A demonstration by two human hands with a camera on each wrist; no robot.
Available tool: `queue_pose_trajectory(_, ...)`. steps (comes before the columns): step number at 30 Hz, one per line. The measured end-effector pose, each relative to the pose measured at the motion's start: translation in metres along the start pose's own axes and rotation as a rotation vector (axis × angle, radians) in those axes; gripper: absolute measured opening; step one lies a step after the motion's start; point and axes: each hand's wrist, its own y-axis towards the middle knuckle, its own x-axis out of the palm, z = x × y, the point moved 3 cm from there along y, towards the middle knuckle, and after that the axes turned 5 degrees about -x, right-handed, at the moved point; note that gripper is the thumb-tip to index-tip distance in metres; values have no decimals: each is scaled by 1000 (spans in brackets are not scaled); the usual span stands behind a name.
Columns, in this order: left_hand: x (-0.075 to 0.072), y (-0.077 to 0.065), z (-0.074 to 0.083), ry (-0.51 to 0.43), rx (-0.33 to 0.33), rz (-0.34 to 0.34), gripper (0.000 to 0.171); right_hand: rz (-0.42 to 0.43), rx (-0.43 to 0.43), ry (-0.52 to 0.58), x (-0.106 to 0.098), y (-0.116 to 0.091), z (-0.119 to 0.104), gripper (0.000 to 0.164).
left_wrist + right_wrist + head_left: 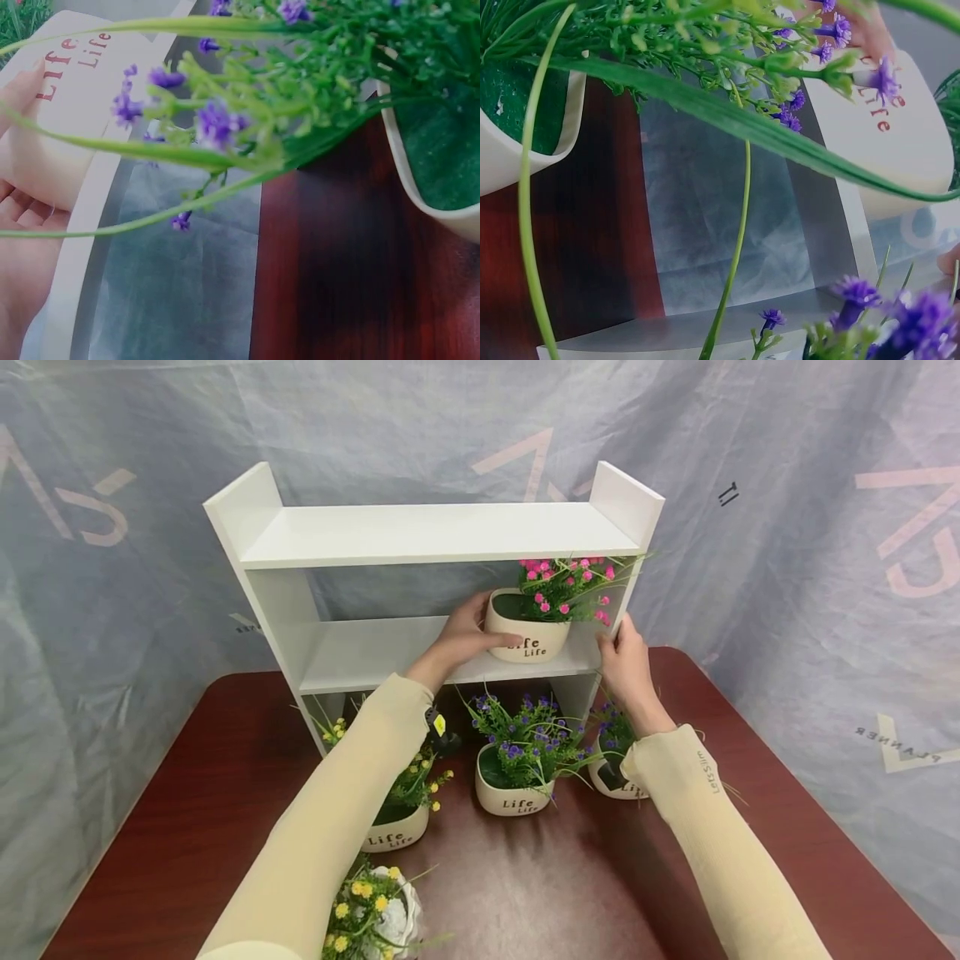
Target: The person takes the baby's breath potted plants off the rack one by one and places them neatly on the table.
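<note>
A cream oval flowerpot [528, 639] lettered "Life", with pink flowers [570, 583], is at the right of the middle board of a white shelf unit [442, 531]. My left hand [468, 635] grips its left end, thumb across the front and fingers behind. In the left wrist view the same hand [26, 247] shows at the pot's side. My right hand [628, 664] holds the front edge of the right side panel, thumb on the inner side and fingers outside. Only a bit of that hand enters the right wrist view, at its right edge.
Below stand a purple-flowered pot [513, 797], another purple-flowered pot [618, 785] partly behind the right sleeve, and a yellow-flowered pot [393, 835]. A white pot [408, 914] with yellow flowers is nearer. All stand on a dark red table [525, 885]; a grey curtain [420, 427] hangs behind.
</note>
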Motion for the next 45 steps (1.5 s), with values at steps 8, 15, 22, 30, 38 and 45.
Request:
queue_pose_trajectory(8,-6,-9,-3,4,-23,-4,87,-8,8,15,1,2,1,42)
queue_pose_trajectory(15,-9,-19,0,45,1,-24,86,1,-13,-16,2,3,1,38)
queue_pose_trajectory(22,-8,-29,8,31,13,-48,84,-3,-26,-20,2,3,0,41)
queue_pose_trajectory(30,-9,-39,11,-8,19,-86,81,-8,8,-22,2,3,2,42)
queue_pose_trajectory(38,-10,-50,14,-81,-5,-105,83,-1,-1,-28,0,3,2,41)
queue_pose_trajectory(45,-9,-58,19,-110,-2,-127,83,-4,11,-19,-2,2,3,42)
